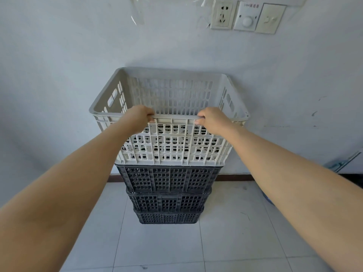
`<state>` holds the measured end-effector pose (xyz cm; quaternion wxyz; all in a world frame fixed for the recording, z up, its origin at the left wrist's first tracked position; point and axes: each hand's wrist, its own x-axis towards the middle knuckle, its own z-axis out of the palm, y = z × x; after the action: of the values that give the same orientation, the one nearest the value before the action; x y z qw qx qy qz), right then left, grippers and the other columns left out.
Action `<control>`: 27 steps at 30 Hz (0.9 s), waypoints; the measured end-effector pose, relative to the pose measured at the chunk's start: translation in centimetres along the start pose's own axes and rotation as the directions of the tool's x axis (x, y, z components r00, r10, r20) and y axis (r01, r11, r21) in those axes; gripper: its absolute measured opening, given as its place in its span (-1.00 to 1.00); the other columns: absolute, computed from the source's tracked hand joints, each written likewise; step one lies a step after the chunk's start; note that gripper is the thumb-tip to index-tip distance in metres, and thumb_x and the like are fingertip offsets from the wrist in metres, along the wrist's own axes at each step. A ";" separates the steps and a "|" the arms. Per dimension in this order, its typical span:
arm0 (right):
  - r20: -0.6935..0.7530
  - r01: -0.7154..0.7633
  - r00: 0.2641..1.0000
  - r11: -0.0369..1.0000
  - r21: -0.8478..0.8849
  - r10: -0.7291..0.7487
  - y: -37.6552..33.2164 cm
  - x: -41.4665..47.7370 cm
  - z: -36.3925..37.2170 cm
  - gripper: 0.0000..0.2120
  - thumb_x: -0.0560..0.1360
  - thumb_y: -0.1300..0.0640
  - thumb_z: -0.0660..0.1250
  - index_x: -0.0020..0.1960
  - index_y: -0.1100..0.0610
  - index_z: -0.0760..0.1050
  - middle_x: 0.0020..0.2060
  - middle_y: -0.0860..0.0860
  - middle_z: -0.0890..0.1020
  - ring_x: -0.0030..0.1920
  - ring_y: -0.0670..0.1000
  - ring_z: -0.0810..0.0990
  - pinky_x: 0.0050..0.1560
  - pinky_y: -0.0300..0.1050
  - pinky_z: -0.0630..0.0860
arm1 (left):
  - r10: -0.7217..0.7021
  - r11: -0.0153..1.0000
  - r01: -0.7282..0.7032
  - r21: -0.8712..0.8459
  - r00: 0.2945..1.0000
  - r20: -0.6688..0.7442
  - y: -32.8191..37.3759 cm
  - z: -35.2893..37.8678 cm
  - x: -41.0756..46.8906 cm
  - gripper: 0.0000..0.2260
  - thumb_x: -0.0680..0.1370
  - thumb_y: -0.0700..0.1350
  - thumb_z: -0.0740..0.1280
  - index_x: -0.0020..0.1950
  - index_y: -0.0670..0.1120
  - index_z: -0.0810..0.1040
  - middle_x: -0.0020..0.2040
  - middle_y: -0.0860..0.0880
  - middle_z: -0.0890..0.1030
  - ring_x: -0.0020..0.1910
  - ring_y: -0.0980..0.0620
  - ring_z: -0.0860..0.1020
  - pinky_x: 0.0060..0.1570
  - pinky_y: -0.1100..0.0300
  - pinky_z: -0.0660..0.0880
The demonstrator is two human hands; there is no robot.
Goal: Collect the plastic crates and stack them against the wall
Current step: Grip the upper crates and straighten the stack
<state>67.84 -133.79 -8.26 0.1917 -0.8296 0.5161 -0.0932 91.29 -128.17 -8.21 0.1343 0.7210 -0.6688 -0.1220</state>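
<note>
A white slotted plastic crate (172,146) sits on top of a stack of three black plastic crates (169,179) that stands on the tiled floor against the pale wall (59,65). My left hand (138,118) grips the white crate's near rim left of centre. My right hand (211,119) grips the same rim right of centre. Both sets of fingers curl over the rim into the crate. The white crate is empty inside.
Wall sockets and a dial switch (247,16) are mounted high on the wall, right of the stack. A metal bracket (341,162) sits low at the right edge, with a dark object below it. White floor tiles (167,248) lie in front of the stack.
</note>
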 end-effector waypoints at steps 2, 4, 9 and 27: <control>-0.010 0.001 1.000 1.000 0.019 -0.001 -0.1 -0.2 0.1 -0.63 0.57 0.12 0.26 -0.36 0.12 0.23 -0.42 0.01 0.27 -0.42 -0.05 0.22 -0.35 -0.16 0.19 | -0.004 1.000 0.004 -0.005 1.000 -0.006 -0.1 0.2 0.0 -0.75 0.62 -0.16 0.18 0.22 -0.20 0.54 0.12 -0.23 0.61 -0.11 -0.09 0.49 -0.02 0.04 0.47; -0.010 -0.008 1.000 1.000 0.027 0.008 -0.2 -0.3 0.2 -0.66 0.57 0.12 0.26 -0.34 0.15 0.28 -0.42 0.01 0.29 -0.41 -0.05 0.24 -0.32 -0.15 0.23 | -0.007 1.000 0.007 -0.016 1.000 -0.006 -0.2 0.2 -0.1 -0.75 0.62 -0.16 0.18 0.20 -0.20 0.55 0.09 -0.23 0.61 -0.14 -0.08 0.48 -0.08 0.08 0.44; -0.046 0.009 0.999 0.999 0.052 -0.007 0.1 -0.4 0.5 -0.57 0.57 0.16 0.27 -0.39 0.10 0.15 -0.44 0.00 0.20 -0.44 -0.04 0.16 -0.37 -0.14 0.11 | -0.010 0.999 0.010 -0.036 1.000 -0.007 0.0 0.3 -0.4 -0.74 0.62 -0.14 0.19 0.25 -0.17 0.54 0.08 -0.19 0.61 -0.14 -0.11 0.54 -0.05 0.09 0.49; -0.096 -0.058 0.993 0.997 0.052 0.063 0.6 -0.2 0.8 -0.69 0.58 0.16 0.26 0.09 0.45 0.49 -0.18 0.31 0.57 -0.19 0.20 0.53 -0.15 -0.10 0.33 | 0.000 0.993 -0.003 -0.121 1.000 -0.020 0.5 0.5 -0.8 -0.81 0.60 -0.17 0.20 0.09 -0.18 0.58 -0.22 -0.07 0.50 -0.33 -0.01 0.40 -0.22 0.17 0.32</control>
<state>67.50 -133.68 -9.21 0.1893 -0.8030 0.5474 -0.1401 90.59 -127.45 -8.50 0.1843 0.7122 -0.6594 -0.1550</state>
